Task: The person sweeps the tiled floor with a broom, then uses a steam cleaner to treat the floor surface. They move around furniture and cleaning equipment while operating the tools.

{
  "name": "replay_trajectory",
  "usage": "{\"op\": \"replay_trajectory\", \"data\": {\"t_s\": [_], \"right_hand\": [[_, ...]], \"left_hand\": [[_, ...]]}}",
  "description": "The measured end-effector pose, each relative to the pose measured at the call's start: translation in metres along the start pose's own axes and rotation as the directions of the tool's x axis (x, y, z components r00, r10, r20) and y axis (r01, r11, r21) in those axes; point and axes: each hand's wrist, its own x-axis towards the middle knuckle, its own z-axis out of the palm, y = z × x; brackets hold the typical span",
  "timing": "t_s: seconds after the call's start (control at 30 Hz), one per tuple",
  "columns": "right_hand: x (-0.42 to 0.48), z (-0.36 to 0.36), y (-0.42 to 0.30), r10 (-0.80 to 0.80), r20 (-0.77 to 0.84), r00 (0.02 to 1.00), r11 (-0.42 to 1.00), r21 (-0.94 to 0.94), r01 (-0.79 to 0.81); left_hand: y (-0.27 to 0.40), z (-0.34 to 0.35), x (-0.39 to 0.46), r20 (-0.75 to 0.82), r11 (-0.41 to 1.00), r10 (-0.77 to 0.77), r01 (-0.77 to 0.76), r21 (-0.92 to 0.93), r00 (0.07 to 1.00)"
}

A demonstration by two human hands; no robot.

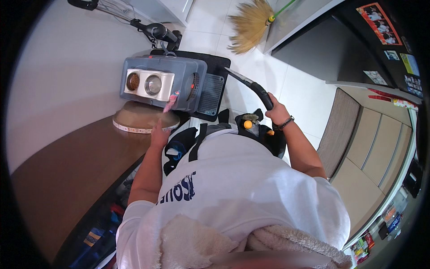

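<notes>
My right hand (278,111) grips the black curved handle of a hand tool (248,83) with a long pale, narrow end that points up and left toward a black mat (215,62). My left hand (159,134) is at the edge of a round brown cushion or scratcher (141,116) with a patterned rim; whether its fingers touch it I cannot tell. Behind it stands a grey plastic litter box (193,67), with a white double feeder (164,84) on its top, one bowl holding brown kibble. A pink feathered toy (171,102) lies at the feeder's corner.
A brown wooden counter (84,161) runs along the left. A black stick vacuum (158,32) leans by the wall behind the litter box. A straw broom (250,25) rests on white floor tiles. At the right are a dark fridge (309,50) with photos and a brown mat (339,124).
</notes>
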Motion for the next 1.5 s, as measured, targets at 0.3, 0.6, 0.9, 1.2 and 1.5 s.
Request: {"op": "replay_trajectory", "data": {"t_s": [0.3,0.6,0.9,1.2,1.5], "right_hand": [[0.019,0.003,-0.03,-0.046,0.038,0.998,0.992,-0.118,0.05],[0.006,0.024,-0.033,0.014,0.052,0.999,0.991,-0.131,-0.007],[0.033,0.036,-0.038,-0.012,0.039,0.999,0.99,-0.141,0.017],[0.017,0.034,-0.034,-0.006,0.041,0.999,0.996,-0.091,0.01],[0.023,0.027,-0.028,0.052,-0.008,0.999,0.995,-0.083,-0.053]], "left_hand": [[-0.028,0.016,-0.006,0.011,0.997,-0.046,0.046,-0.068,0.999],[-0.035,0.009,-0.014,-0.024,0.996,-0.042,0.04,-0.08,0.999],[-0.016,-0.002,-0.013,-0.01,0.997,-0.027,0.026,-0.071,1.0],[-0.02,0.008,-0.017,0.001,0.996,0.001,-0.001,-0.088,1.0],[-0.017,0.0,-0.018,-0.026,0.999,-0.029,0.029,-0.031,0.999]]}}
